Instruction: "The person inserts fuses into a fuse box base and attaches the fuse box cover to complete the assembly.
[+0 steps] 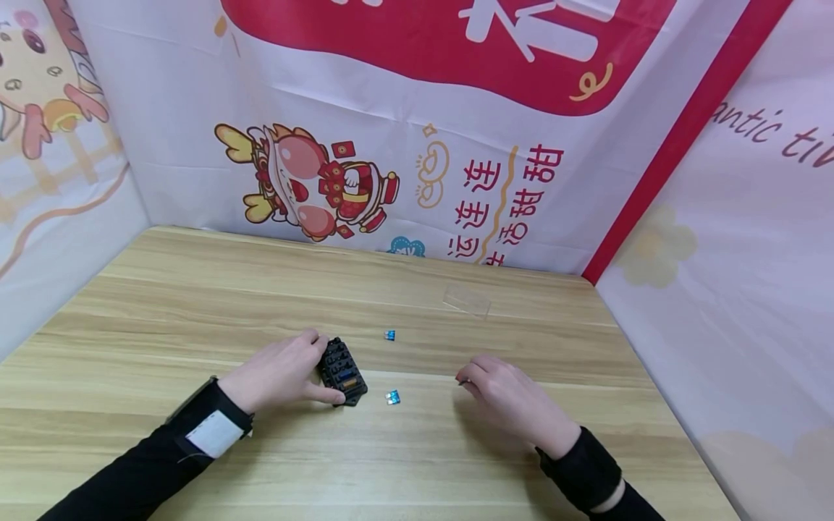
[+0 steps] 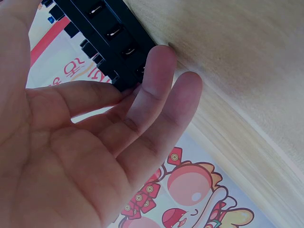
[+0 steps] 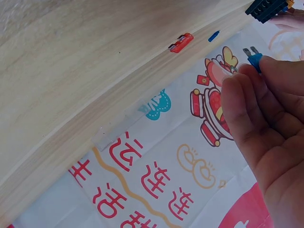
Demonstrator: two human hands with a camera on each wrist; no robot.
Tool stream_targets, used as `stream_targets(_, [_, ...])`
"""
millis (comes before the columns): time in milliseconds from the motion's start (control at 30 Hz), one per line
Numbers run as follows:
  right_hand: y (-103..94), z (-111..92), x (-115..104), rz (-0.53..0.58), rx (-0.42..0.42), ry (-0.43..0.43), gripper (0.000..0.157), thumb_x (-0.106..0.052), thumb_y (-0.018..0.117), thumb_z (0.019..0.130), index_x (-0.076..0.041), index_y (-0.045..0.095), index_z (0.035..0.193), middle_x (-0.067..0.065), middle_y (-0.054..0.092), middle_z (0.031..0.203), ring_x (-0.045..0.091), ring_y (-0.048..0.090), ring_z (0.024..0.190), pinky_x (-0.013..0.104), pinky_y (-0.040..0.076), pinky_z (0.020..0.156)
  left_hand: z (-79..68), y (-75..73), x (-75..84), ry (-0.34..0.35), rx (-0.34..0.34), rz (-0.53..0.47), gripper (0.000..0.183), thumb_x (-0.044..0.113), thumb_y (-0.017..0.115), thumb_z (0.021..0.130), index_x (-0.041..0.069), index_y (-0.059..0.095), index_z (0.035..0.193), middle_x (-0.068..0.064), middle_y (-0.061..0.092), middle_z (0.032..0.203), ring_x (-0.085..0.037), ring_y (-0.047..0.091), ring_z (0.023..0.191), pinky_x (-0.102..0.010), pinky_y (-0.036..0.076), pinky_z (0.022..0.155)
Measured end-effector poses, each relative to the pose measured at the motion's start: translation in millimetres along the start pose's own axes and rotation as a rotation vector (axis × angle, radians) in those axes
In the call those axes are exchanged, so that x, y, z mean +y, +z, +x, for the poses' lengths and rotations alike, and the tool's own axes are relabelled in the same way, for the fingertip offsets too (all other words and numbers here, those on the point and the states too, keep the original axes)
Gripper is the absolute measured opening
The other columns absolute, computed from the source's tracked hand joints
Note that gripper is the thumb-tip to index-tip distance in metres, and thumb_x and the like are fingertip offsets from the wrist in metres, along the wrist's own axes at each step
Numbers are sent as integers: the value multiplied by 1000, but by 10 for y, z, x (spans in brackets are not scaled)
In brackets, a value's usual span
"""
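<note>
A black fuse box (image 1: 343, 369) sits at the middle of the table, a blue and an orange fuse in its lower slots. My left hand (image 1: 289, 373) grips it, thumb at the near end and fingers at the far end. Metal contacts show on the box's side (image 2: 107, 26) in the left wrist view. To the right, my right hand (image 1: 502, 398) pinches a small blue blade fuse (image 3: 255, 61), its two metal prongs pointing outward. Between the hands lie two loose blade fuses, a nearer one (image 1: 392, 396) and a farther one (image 1: 389, 335).
A clear plastic cover (image 1: 466, 301) lies toward the back right of the wooden table (image 1: 195, 289). A printed cloth (image 1: 365, 94) hangs behind the table's back edge, with more printed cloth at both sides. In the right wrist view one loose fuse (image 3: 181, 42) looks red.
</note>
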State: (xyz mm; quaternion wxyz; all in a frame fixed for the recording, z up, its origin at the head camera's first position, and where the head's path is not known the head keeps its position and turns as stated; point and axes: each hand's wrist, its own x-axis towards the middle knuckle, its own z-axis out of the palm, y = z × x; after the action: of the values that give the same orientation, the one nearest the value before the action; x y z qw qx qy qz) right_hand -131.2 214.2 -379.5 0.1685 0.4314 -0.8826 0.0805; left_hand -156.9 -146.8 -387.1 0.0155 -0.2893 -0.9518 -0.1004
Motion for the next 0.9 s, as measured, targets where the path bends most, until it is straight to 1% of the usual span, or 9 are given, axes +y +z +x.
stream_targets(300, [-7, -13, -6, -31, -11, 9, 10, -7, 68, 86, -10, 64, 95, -4, 57, 89, 7, 56, 81, 23, 47, 70, 1, -6, 14, 0, -1, -7, 98, 72, 65, 70, -8, 53, 126, -21, 54, 118, -31, 58, 102, -43, 46, 83])
stream_targets(600, [-9, 14, 0, -59, 51, -19, 11, -7, 70, 84, -10, 63, 91, -5, 56, 87, 6, 55, 79, 21, 47, 65, -3, -7, 16, -9, 2, -8, 100, 72, 65, 69, -9, 52, 127, -23, 53, 120, -34, 57, 103, -44, 45, 84])
stream_targets(800, [-27, 32, -15, -50, 47, -7, 12, -6, 70, 84, -11, 62, 91, -6, 54, 87, 5, 53, 78, 21, 46, 65, -9, 0, 13, -12, -3, -8, 101, 73, 64, 69, -9, 51, 128, -23, 52, 121, -35, 56, 105, -45, 45, 85])
stream_targets(900, [-41, 45, -27, -45, 45, -2, 9, -8, 68, 86, -11, 62, 91, -6, 54, 87, 5, 53, 79, 21, 46, 66, -9, 1, 13, -13, -2, -11, 102, 73, 64, 69, -9, 51, 128, -24, 52, 122, -35, 57, 105, -45, 45, 85])
